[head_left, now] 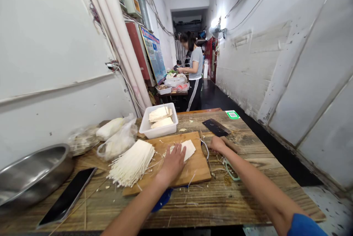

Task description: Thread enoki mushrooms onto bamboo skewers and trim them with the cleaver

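Observation:
My left hand lies palm down with fingers stretched on a flat, pale piece of food; its exact kind is unclear. Beneath that is a wooden cutting board, with a large bunch of enoki mushrooms spread over its left end. Right of the board, my right hand is closed low over the table, its fingertips hidden. A cleaver lies just beyond this hand, its wooden handle running close by the wrist. What the right fingers hold, if anything, cannot be made out.
A white plastic tub of pale bundles stands behind the board. Plastic bags, a steel basin and a black flat object occupy the left. Green-handled scissors lie right. Another person stands at a farther table.

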Available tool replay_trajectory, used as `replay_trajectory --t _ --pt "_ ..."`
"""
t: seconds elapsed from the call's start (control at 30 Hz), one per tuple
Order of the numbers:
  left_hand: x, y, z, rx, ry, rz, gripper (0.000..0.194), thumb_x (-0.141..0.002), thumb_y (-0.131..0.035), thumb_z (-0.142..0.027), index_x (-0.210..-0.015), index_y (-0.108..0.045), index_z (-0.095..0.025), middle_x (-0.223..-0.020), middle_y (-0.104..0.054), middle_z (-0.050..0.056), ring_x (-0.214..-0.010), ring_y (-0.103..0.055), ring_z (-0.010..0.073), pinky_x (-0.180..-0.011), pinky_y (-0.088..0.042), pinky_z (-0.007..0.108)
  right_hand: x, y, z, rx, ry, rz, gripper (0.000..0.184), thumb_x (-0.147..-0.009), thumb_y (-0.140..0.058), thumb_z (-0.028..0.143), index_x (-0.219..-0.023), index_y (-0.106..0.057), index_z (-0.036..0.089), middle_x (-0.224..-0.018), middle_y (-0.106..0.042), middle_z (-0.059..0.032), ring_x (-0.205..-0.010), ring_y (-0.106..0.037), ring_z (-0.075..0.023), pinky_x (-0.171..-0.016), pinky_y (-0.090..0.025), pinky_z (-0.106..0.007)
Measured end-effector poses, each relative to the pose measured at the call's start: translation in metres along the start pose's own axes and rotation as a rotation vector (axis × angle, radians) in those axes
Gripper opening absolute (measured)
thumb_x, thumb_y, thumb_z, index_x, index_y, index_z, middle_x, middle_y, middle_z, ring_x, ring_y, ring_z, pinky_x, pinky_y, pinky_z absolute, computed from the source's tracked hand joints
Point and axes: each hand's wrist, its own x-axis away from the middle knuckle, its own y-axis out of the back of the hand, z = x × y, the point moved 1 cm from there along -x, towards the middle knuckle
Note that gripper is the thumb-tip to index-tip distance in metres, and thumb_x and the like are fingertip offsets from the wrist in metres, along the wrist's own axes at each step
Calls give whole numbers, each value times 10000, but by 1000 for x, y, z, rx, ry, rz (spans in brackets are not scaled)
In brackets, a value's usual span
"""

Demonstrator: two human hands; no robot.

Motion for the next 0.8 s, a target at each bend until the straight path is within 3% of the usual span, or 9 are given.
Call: replay_trajectory --t 0.1,0.23,0.5,0.6,0.7,0.77,0.8 --pt "-2 -3 3 -34 -10 4 482 -891 -350 -135 -1371 -385 -115 -1414 -428 213 -1330 -354 345 -1053 -231 614 -14 -3 7 -9 -52 131 288 -910 -546 329 -1137 -573 155 -1118 -601 -72 -925 -611 -189 -779 -527 -378" --pt "-13 -10 10 -27 -39 -1 482 -880 -306 -66 -1349 -406 -104 -1390 -452 214 -1323 -368 324 -1051 -242 615 -28 -2 15 -4 -83 210 299 -908 -548 324 -1156 -564 158 -1142 -591 -78 -948 -605 -194 -796 -521 -391" --pt "-40 -15 28 16 -36 -41 423 -902 -298 -84 -1293 -453 -129 -1337 -524 159 -1308 -407 247 -1095 -253 496 -31 9 29 56 -61 161 276 -909 -549 314 -1137 -575 159 -1134 -597 -78 -941 -606 -188 -799 -520 -385" --pt "-18 -8 27 30 -18 -79 468 -894 -345 -118 -1358 -379 -165 -1447 -413 126 -1373 -306 226 -1126 -214 454 -21 23 33 60 -5 73 281 -896 -569 313 -1120 -577 144 -1105 -603 -74 -930 -608 -188 -791 -519 -388" --pt "23 9 43 77 50 -163 565 -884 -430 -235 -1419 -274 -141 -1509 -299 145 -1418 -185 252 -1147 -170 467 -5 36 37 -16 77 -45 224 -847 -612 243 -1025 -604 106 -1096 -604 -118 -967 -594 -214 -777 -497 -355" --pt "50 25 71 215 245 -260 594 -871 -466 -311 -1405 -294 -116 -1470 -361 175 -1397 -242 277 -1140 -196 469 11 35 45 -128 133 -68 146 -792 -617 164 -917 -616 89 -1041 -627 -162 -933 -609 -224 -689 -477 -280" --pt "60 34 89 292 369 -246 640 -851 -498 -396 -1392 -314 -109 -1452 -384 185 -1374 -287 298 -1130 -222 463 21 30 51 -200 153 -52 98 -780 -597 140 -867 -610 95 -985 -645 -163 -873 -625 -208 -630 -460 -246"
